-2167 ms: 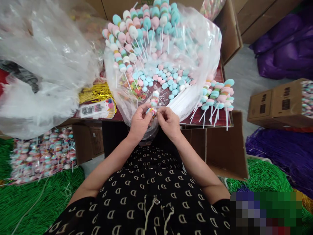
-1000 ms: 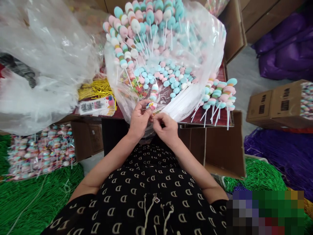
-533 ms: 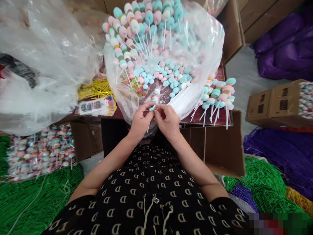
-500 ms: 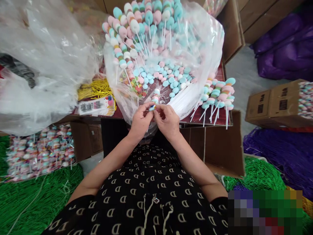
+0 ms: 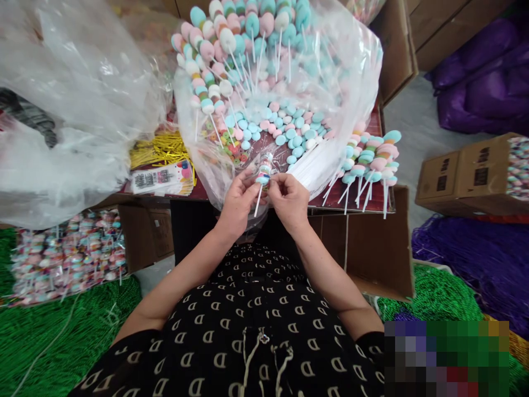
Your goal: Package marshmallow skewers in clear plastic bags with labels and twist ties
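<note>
A candy skewer [image 5: 264,170] in a clear printed wrapper lies in my left hand [image 5: 238,203], gripped between thumb and fingers. Its white stick [image 5: 258,202] points down toward me, and the pink, blue and white pieces stand above the grip. Close by on the right, my right hand [image 5: 290,199] is closed in a pinch beside the skewer's lower end. What its fingertips hold is too small to make out. Beyond both hands, loose pastel candies [image 5: 285,127] and gummy rings [image 5: 235,149] lie on a large clear plastic bag [image 5: 210,176].
Bare skewers [image 5: 248,55] are piled at the back, with more skewers [image 5: 372,157] at the table's right edge. White sticks [image 5: 308,171] lie beside my right hand. Gold twist ties [image 5: 161,150] and flat printed bags [image 5: 163,179] sit left. An open carton [image 5: 376,248] stands below right.
The skewer's lower end and stick have come into view as my hands moved apart. My right hand shifted slightly right, while my left still grips the skewer.
</note>
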Demonstrator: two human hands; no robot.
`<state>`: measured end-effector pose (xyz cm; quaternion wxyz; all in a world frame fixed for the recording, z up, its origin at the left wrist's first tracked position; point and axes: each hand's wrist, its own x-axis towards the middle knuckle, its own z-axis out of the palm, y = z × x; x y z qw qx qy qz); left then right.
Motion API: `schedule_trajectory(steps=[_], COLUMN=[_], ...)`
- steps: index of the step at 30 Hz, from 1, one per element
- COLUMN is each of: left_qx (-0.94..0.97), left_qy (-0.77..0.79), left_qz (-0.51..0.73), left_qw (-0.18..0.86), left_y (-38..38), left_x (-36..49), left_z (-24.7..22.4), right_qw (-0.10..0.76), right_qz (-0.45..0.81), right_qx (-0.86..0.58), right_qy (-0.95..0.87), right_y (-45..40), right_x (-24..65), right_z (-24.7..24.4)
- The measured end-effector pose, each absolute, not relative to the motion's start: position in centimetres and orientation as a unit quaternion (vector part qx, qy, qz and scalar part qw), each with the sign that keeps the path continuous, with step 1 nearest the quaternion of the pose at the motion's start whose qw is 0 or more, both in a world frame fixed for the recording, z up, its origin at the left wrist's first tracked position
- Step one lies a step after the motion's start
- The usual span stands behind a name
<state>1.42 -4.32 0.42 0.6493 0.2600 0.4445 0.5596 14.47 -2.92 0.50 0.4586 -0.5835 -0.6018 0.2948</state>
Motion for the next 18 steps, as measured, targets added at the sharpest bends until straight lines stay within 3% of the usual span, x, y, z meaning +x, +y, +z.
schedule_trajectory(steps=[6, 18], left_qx=[0.227, 0.241], left_qy=[0.424, 0.501], left_qz=[0.518, 0.543], left_qw=[0.707, 0.629], left_y=[-4.1, -4.1], left_x=[1.2, 1.8], left_z=[1.4, 1.5], right_qw=[0.463, 0.448], right_qz=[0.309, 0.186], right_qx=[-0.557, -0.461], right_qy=[-0.617, -0.743], right_y=[-3.2, -4.0], right_x=[14.5, 15.5], right_z=[0.9, -0.4])
